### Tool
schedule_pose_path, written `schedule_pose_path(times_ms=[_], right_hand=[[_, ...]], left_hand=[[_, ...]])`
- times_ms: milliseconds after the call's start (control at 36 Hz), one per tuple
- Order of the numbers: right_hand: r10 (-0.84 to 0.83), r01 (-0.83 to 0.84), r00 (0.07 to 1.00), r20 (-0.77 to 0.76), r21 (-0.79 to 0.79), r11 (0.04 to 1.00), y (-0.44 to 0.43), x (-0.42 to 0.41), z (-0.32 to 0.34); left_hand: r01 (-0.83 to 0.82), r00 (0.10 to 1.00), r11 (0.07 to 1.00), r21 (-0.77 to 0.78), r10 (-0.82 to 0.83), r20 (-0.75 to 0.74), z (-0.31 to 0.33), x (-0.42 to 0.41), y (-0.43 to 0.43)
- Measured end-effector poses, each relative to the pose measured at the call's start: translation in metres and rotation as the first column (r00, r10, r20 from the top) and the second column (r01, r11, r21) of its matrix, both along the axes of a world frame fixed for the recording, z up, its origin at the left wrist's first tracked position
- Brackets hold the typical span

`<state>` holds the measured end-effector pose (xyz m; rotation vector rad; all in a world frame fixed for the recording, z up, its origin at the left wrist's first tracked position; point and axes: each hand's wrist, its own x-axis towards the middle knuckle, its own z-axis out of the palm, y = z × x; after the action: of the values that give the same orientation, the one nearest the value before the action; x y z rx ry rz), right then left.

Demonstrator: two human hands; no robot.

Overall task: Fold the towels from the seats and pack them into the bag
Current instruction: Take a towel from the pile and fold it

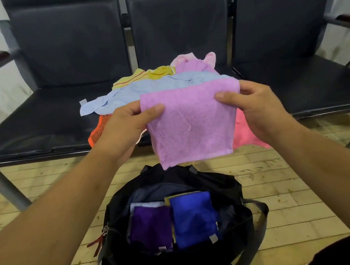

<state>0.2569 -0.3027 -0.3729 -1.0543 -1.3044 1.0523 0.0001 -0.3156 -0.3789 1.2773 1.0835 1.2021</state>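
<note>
Towel mid-fold at centre frame: a lilac towel (pixel 191 125) hangs in the air in front of the dark seats (pixel 35 128), above the open black bag (pixel 233 191) at lower centre.

The likeliest slip, judging from the hold, is the fold falling open. Only the top edge is gripped, so the hanging layers could part or skew when the cloth is doubled again or lowered. The bottom hem hangs just above the bag's far rim and might snag there and crumple. Behind the hands, an orange towel (pixel 98 131) and a pink towel (pixel 243 132) droop over the seat's front edge. A brush from a wrist could pull them to the floor.

The left hand (pixel 124 130) pinches the upper left corner, with its thumb (pixel 155 109) lying across the near face and the other fingers hidden behind the cloth. The right hand (pixel 260 110) grips the upper right corner the same way, thumb (pixel 225 95) in front. The towel spans the gap between the hands and hangs below both.

A purple folded towel (pixel 148 227) and a blue folded towel (pixel 194 218) lie side by side in the bag. A light blue towel (pixel 142 92) tops the loose heap on the middle seat.
</note>
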Motion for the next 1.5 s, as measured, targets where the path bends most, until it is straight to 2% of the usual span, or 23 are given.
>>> schedule_pose_path(times_ms=[139,250,333,444,556,639,750,861,944,1000,1083,1194,1222,1250,1278,1306,1333,1361,1389,1417,1500], right_hand=[[0.103,-0.124,0.973,-0.208,-0.091,0.988,-0.002,-0.004,0.001],[0.147,-0.185,0.952,-0.268,-0.124,0.975,-0.010,-0.004,0.009],[0.189,-0.259,0.917,-0.352,-0.164,0.952,-0.011,-0.002,0.009],[0.241,-0.319,0.917,-0.318,-0.222,0.921,-0.010,-0.007,-0.006],[0.239,-0.323,0.933,-0.270,-0.328,0.888,0.001,-0.011,-0.039],[0.174,-0.257,0.959,-0.222,-0.434,0.864,0.006,-0.017,-0.072],[0.158,-0.205,0.979,-0.132,-0.591,0.780,0.010,-0.024,-0.134],[0.073,-0.020,0.996,0.047,-0.695,0.719,0.007,-0.036,-0.200],[0.111,0.098,0.966,0.234,-0.727,0.680,0.008,-0.039,-0.257],[0.130,0.146,0.944,0.304,-0.736,0.661,0.006,-0.035,-0.279],[0.176,0.184,0.902,0.394,-0.720,0.669,0.010,-0.034,-0.304],[0.138,0.200,0.911,0.388,-0.709,0.676,0.021,-0.030,-0.336],[0.073,0.258,0.906,0.418,-0.680,0.686,0.024,-0.036,-0.344],[-0.068,0.405,0.857,0.511,-0.585,0.702,0.027,-0.041,-0.353],[-0.290,0.612,0.740,0.607,-0.430,0.663,0.028,-0.043,-0.360],[-0.380,0.718,0.639,0.669,-0.342,0.606,0.029,-0.044,-0.367],[-0.211,0.648,0.666,0.715,-0.415,0.639,0.024,-0.044,-0.371],[0.059,0.468,0.738,0.672,-0.573,0.672,0.017,-0.042,-0.381],[0.264,0.353,0.727,0.634,-0.674,0.649,0.011,-0.037,-0.392],[0.324,0.326,0.714,0.620,-0.705,0.630,0.007,-0.031,-0.396],[0.310,0.364,0.693,0.651,-0.687,0.630,0.001,-0.023,-0.399]], left_hand=[[0.011,0.999,1.000,0.025,-0.012,0.053,-0.002,0.005,-0.003],[0.011,0.998,1.000,0.027,-0.012,0.056,-0.007,0.007,0.002],[0.056,0.991,0.998,-0.025,-0.052,0.127,-0.014,0.008,0.005],[0.125,0.968,0.987,-0.102,-0.098,0.232,-0.028,0.012,0.006],[0.112,0.968,0.969,-0.219,-0.056,0.246,-0.059,0.010,0.008],[0.095,0.980,0.952,-0.292,-0.038,0.197,-0.096,0.007,0.010],[0.067,0.992,0.904,-0.422,-0.013,0.129,-0.151,-0.002,0.013],[0.015,0.998,0.836,-0.548,0.022,0.061,-0.217,-0.005,0.015],[-0.012,0.998,0.760,-0.650,-0.026,-0.049,-0.266,-0.002,0.015],[-0.029,0.995,0.724,-0.689,-0.045,-0.089,-0.285,0.002,0.013],[-0.002,0.999,0.694,-0.720,-0.028,-0.031,-0.322,0.007,0.016],[-0.014,0.999,0.680,-0.733,0.034,0.013,-0.349,0.013,0.019],[-0.022,0.999,0.664,-0.747,0.046,0.012,-0.355,0.016,0.018],[-0.024,0.999,0.656,-0.755,0.035,-0.001,-0.364,0.017,0.017],[-0.023,0.999,0.653,-0.757,-0.018,-0.046,-0.366,0.021,0.014],[-0.004,0.987,0.652,-0.759,-0.117,-0.106,-0.372,0.023,0.010],[0.010,0.952,0.654,-0.756,-0.238,-0.193,-0.376,0.025,0.006],[-0.005,0.899,0.669,-0.743,-0.322,-0.296,-0.381,0.027,0.004],[-0.031,0.860,0.694,-0.720,-0.349,-0.373,-0.388,0.027,0.002],[-0.061,0.848,0.710,-0.702,-0.334,-0.412,-0.391,0.027,0.001],[-0.120,0.834,0.730,-0.673,-0.294,-0.467,-0.398,0.025,-0.003]])
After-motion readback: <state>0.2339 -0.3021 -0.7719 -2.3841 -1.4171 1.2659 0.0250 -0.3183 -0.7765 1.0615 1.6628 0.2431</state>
